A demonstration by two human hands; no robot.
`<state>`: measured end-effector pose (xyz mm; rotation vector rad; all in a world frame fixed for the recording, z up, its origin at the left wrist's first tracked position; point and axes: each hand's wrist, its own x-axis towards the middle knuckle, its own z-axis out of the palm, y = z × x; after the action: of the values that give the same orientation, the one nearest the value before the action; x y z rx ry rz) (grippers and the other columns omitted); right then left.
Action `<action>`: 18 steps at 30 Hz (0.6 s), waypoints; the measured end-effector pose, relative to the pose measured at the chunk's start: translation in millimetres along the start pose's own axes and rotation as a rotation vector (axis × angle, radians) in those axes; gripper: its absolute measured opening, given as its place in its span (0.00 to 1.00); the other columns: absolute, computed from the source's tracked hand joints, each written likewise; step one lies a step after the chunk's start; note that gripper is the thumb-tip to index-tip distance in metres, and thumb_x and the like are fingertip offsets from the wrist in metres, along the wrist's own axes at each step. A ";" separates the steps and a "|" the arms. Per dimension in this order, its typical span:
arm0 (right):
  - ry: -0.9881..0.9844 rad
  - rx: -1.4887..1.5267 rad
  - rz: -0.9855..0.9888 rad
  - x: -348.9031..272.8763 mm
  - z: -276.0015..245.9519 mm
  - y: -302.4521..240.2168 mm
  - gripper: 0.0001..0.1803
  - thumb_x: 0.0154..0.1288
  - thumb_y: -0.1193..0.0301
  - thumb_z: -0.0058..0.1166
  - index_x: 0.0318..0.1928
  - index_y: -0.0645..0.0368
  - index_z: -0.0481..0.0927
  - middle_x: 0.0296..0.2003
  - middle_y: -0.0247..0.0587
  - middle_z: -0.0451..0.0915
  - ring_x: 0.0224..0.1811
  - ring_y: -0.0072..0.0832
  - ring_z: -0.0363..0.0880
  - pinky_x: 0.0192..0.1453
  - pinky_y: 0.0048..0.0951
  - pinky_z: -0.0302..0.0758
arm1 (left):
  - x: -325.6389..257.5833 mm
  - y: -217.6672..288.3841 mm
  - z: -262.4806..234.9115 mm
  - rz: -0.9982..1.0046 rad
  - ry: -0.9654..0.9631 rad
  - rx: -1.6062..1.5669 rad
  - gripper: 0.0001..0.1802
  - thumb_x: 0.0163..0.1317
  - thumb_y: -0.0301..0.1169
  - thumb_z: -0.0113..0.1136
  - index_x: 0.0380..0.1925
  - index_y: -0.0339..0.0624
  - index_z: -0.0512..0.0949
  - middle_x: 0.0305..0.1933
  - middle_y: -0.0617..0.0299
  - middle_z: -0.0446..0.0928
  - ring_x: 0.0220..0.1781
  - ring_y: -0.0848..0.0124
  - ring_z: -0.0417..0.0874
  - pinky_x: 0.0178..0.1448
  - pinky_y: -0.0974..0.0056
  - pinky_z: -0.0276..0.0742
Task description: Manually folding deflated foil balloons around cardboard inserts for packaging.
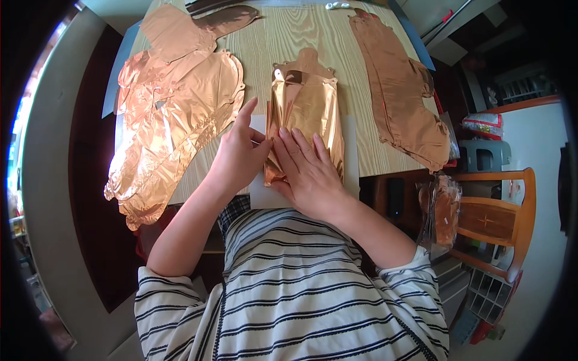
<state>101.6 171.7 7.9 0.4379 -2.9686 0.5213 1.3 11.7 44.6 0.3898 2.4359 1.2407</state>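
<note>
A folded rose-gold foil balloon (306, 114) lies on a white sheet (351, 156) at the near edge of a light wooden table (283, 36). My right hand (307, 171) presses flat on the lower part of the folded balloon, fingers spread and pointing away from me. My left hand (238, 153) pinches the balloon's left edge, with the forefinger raised. Both forearms come in from below, over a striped shirt.
A large flat rose-gold foil balloon (168, 120) covers the table's left side and overhangs the near edge. Another long one (400, 90) lies at the right. A wooden chair (497, 219) stands at the right, with a bag of foil pieces (442, 210) hanging beside it.
</note>
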 end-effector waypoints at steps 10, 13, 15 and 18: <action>-0.021 -0.033 -0.034 4.9 4.5 1.4 0.43 0.72 0.47 0.50 0.75 0.65 0.61 0.77 0.54 0.58 0.81 0.46 0.52 0.81 0.57 0.46 | 1.2 -22.5 -14.3 0.686 0.055 0.377 0.17 0.59 0.25 0.69 0.49 0.39 0.82 0.49 0.53 0.83 0.48 0.54 0.85 0.52 0.53 0.82; -0.040 -0.037 -0.027 6.7 3.3 1.0 0.43 0.73 0.46 0.49 0.76 0.63 0.60 0.78 0.53 0.56 0.82 0.45 0.49 0.82 0.57 0.45 | 5.2 -37.2 -10.5 0.857 0.047 0.394 0.17 0.58 0.26 0.70 0.48 0.37 0.81 0.52 0.52 0.82 0.55 0.52 0.84 0.58 0.50 0.81; -0.054 -0.036 -0.024 6.1 3.1 1.0 0.43 0.73 0.46 0.49 0.76 0.62 0.60 0.79 0.52 0.55 0.83 0.44 0.48 0.82 0.57 0.44 | 7.0 -40.2 -10.5 0.906 0.063 0.417 0.18 0.58 0.27 0.71 0.49 0.36 0.81 0.53 0.51 0.82 0.59 0.50 0.82 0.62 0.48 0.79; -0.035 -0.042 -0.015 4.3 4.6 1.5 0.43 0.73 0.46 0.48 0.76 0.62 0.60 0.79 0.52 0.55 0.83 0.45 0.48 0.82 0.57 0.44 | 9.4 -39.9 -12.5 0.891 0.042 0.425 0.20 0.58 0.27 0.71 0.51 0.36 0.80 0.54 0.50 0.81 0.64 0.48 0.79 0.69 0.46 0.74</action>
<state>96.9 170.3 3.7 0.4690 -3.0012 0.4528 -15.5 -16.2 16.8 1.7149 2.6187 0.9710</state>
